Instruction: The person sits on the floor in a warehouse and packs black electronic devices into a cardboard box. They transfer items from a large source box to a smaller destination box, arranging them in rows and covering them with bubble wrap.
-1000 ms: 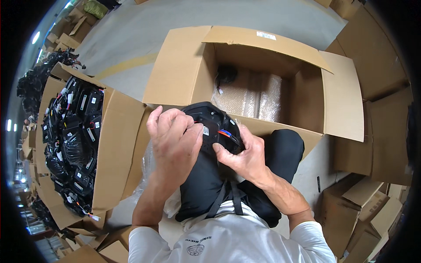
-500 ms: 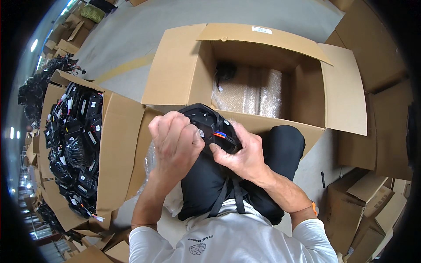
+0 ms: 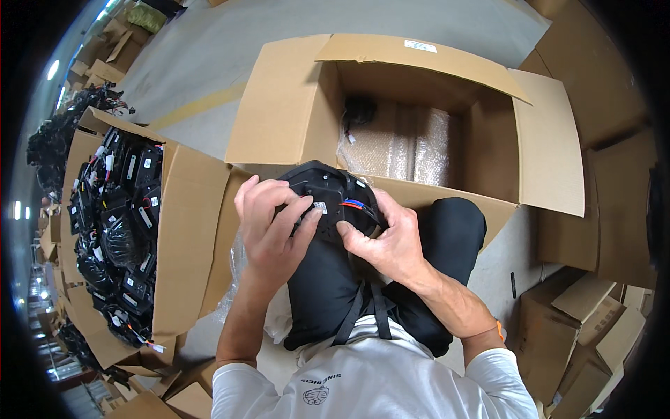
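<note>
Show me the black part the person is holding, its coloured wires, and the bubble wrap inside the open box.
Black part [image 3: 331, 195], head view: the middle of its dark casing.
Coloured wires [image 3: 353, 204], head view: midway along the strands.
Bubble wrap [image 3: 429, 150], head view: its shiny right-hand stretch.

You work in soft, fairly bright light, with lamps [image 3: 53, 69] glaring white at the far left. Shadow fills the open carton [image 3: 427, 89], though its bubble wrap [image 3: 433, 150] throws back glints. Your left hand [image 3: 276, 220] and right hand [image 3: 389, 237] look crisp; the black part [image 3: 328, 183] swallows detail. Fisheye distortion bends the stacked boxes [image 3: 593, 77] at right, and black vignetting closes the corners.
</note>
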`<state>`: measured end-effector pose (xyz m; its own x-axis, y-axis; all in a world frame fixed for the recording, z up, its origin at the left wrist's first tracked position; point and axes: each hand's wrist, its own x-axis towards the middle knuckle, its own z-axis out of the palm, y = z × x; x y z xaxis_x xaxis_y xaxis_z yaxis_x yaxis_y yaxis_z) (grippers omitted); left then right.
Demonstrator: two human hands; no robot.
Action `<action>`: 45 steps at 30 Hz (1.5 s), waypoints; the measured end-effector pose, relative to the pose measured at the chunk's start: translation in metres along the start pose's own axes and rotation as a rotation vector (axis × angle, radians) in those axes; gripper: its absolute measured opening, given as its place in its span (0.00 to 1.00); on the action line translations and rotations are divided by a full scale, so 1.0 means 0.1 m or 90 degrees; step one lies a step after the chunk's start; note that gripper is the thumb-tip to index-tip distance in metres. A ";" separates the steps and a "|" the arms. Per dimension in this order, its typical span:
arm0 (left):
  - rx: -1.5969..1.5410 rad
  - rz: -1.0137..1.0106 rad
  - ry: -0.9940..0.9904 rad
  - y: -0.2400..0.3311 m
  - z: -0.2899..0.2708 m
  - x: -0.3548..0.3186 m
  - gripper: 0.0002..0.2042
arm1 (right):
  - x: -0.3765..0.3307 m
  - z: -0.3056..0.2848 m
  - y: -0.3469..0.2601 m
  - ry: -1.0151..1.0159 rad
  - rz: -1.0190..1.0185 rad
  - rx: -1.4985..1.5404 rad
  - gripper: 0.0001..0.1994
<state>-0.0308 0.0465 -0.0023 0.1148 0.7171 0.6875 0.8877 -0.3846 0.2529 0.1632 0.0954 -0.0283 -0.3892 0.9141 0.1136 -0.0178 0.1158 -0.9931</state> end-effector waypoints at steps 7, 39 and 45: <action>-0.010 0.011 -0.054 -0.03 0.01 0.03 0.12 | 0.00 0.02 0.02 -0.001 0.007 -0.002 0.24; -0.019 -0.015 -0.014 -0.07 0.23 -0.15 0.08 | 0.05 0.02 0.06 -0.009 0.075 0.049 0.24; 0.000 0.016 -0.008 -0.06 0.23 -0.19 0.08 | 0.04 0.01 0.03 -0.014 0.098 0.058 0.23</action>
<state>-0.0283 0.0489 -0.0323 0.1425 0.7143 0.6851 0.8848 -0.4022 0.2354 0.1607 0.0993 -0.0305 -0.4134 0.9097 -0.0402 -0.0387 -0.0616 -0.9973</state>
